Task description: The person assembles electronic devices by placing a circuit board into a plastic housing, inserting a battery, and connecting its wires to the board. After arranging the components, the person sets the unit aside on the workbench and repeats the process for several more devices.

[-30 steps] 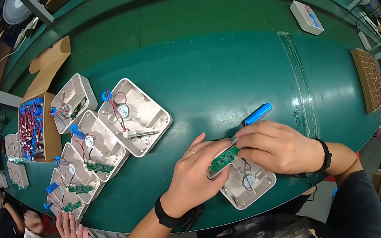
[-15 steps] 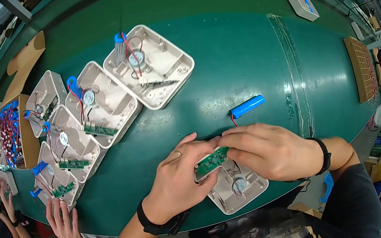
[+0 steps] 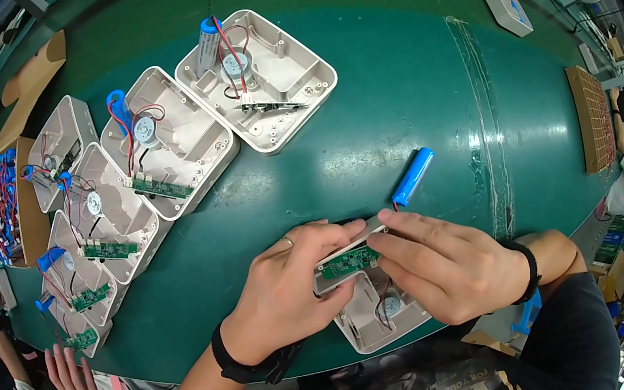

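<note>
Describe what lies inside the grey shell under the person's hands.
Inside the grey shell, a small round motor with thin wires shows. A green circuit board sits at its top edge; both hands hide the rest.

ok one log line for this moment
left hand: on circuit board | right hand: on same board | under: open casing | blue battery: loose beside

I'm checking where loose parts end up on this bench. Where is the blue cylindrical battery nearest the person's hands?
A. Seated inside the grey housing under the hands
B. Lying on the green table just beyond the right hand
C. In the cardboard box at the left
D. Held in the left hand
B: the blue battery lies on the green table just past the right hand, while both hands, the left hand too, grip the green circuit board.
</note>
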A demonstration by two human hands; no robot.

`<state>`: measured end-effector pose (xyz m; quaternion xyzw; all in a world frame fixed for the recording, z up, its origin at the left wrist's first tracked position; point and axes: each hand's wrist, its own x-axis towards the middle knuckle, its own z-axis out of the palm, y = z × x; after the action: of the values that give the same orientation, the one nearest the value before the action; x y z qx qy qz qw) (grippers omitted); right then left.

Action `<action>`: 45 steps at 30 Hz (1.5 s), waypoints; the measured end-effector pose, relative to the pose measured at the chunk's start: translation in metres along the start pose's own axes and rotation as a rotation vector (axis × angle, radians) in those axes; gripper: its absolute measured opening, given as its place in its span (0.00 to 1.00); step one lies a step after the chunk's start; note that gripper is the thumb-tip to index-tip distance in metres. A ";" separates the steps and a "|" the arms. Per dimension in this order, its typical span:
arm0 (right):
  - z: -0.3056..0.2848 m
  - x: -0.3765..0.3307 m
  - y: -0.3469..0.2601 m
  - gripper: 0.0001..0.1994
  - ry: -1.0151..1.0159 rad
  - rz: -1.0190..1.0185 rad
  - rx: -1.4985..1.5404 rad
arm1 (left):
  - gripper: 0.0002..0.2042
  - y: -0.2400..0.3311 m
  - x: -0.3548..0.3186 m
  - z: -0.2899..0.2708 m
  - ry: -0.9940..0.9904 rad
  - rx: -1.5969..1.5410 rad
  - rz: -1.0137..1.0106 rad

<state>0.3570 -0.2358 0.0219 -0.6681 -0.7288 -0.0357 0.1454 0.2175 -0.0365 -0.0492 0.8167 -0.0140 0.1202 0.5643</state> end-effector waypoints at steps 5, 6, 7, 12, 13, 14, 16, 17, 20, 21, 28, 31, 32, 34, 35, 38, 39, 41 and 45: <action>0.000 0.003 0.005 0.13 0.047 0.009 0.045 | 0.24 -0.002 0.000 -0.004 0.005 -0.031 -0.054; 0.001 0.004 0.005 0.13 0.056 0.002 0.058 | 0.24 -0.003 0.000 -0.006 -0.004 -0.028 -0.045; 0.002 0.005 0.005 0.13 0.065 -0.006 0.072 | 0.24 -0.003 -0.001 -0.007 -0.013 -0.024 -0.037; 0.005 0.000 0.003 0.14 0.076 -0.004 0.062 | 0.25 0.004 -0.001 -0.013 -0.018 0.010 -0.079; 0.005 -0.003 0.004 0.15 0.085 0.009 0.068 | 0.25 0.002 -0.001 -0.014 -0.007 0.015 -0.072; 0.005 -0.005 0.004 0.15 0.094 0.023 0.076 | 0.26 -0.001 -0.001 -0.016 0.002 0.020 -0.065; 0.007 -0.004 0.005 0.16 0.107 0.044 0.082 | 0.26 -0.002 -0.001 -0.016 0.004 0.026 -0.056; 0.010 -0.001 0.008 0.16 0.120 0.025 0.107 | 0.26 -0.001 -0.002 -0.015 0.007 0.021 -0.062; 0.017 0.006 0.015 0.16 0.143 -0.002 0.163 | 0.26 -0.001 -0.002 -0.012 0.003 0.004 -0.079; 0.018 0.007 0.017 0.16 0.152 -0.005 0.162 | 0.27 -0.001 -0.001 -0.013 0.006 0.018 -0.069; 0.027 0.004 0.018 0.16 0.190 -0.011 0.154 | 0.26 -0.002 0.002 -0.012 0.030 -0.003 -0.080; 0.027 0.004 0.015 0.16 0.200 -0.021 0.118 | 0.27 -0.003 0.003 -0.013 0.034 -0.009 -0.063; 0.028 0.004 0.014 0.16 0.197 -0.016 0.118 | 0.27 -0.003 0.002 -0.013 0.029 -0.013 -0.063; 0.029 0.003 0.011 0.16 0.210 0.011 0.136 | 0.27 -0.001 -0.001 -0.014 0.043 0.011 -0.062; 0.031 0.003 0.010 0.16 0.218 0.022 0.143 | 0.27 -0.002 -0.002 -0.013 0.051 0.025 -0.058; 0.032 0.003 0.009 0.16 0.239 0.037 0.148 | 0.27 -0.004 -0.003 -0.012 0.046 0.012 -0.056; 0.032 0.003 0.008 0.16 0.250 0.044 0.151 | 0.27 -0.005 -0.004 -0.012 0.043 0.006 -0.056; 0.031 0.003 0.008 0.16 0.255 0.045 0.145 | 0.27 -0.005 -0.003 -0.016 0.037 0.009 -0.053; 0.026 0.004 0.013 0.14 0.285 0.044 0.157 | 0.27 -0.006 -0.002 -0.021 0.055 -0.014 -0.089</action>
<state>0.3658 -0.2241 -0.0038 -0.6587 -0.6866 -0.0697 0.2998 0.2122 -0.0150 -0.0479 0.8088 0.0370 0.1173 0.5751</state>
